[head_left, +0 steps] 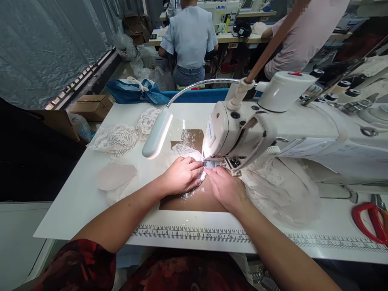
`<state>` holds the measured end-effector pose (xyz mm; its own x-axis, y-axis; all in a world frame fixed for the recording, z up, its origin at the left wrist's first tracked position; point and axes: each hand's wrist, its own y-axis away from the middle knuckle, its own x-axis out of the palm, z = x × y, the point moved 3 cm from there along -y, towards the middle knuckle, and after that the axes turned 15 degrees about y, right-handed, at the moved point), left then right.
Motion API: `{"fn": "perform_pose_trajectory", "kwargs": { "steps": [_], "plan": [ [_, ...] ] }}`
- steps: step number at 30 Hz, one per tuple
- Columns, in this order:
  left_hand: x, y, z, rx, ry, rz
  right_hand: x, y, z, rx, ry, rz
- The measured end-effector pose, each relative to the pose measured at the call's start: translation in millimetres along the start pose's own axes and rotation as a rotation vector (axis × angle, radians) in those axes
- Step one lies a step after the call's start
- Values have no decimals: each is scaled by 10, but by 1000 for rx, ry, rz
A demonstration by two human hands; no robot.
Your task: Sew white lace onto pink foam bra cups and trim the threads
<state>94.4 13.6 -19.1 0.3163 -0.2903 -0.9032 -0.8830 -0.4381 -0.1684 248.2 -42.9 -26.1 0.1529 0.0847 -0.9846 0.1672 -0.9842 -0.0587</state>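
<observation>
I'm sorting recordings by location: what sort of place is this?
Most likely a garment sewing workshop: a JUKI sewing machine stands on the near worktable, white lace pieces lie to its left, and another JUKI machine stands on the table ahead.

Wht lace pc point(186, 150) lies partly under sewing mach point(285, 121)

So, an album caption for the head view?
Bare left hand and right hand at white lacy fabric beneath a white JUKI sewing machine.

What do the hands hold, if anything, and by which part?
A firm grip cannot be told: the left hand lies on the white lace piece near its edge, the right hand close by.
</observation>
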Motion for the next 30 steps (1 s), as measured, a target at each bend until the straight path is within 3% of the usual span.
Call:
{"fn": "perform_pose_trajectory", "kwargs": {
  "steps": [5, 16, 30],
  "plan": [
    [-27, 22, -3, -6, 15, -34, 5, 17, -25, 4, -50, -29],
    [-38, 54, 12, 122, 200, -110, -47, 69, -59, -9, -214, -97],
    [-14, 56, 29, 75, 170, -108, 9, 32, 17, -76, -48, -17]
  ]
}}
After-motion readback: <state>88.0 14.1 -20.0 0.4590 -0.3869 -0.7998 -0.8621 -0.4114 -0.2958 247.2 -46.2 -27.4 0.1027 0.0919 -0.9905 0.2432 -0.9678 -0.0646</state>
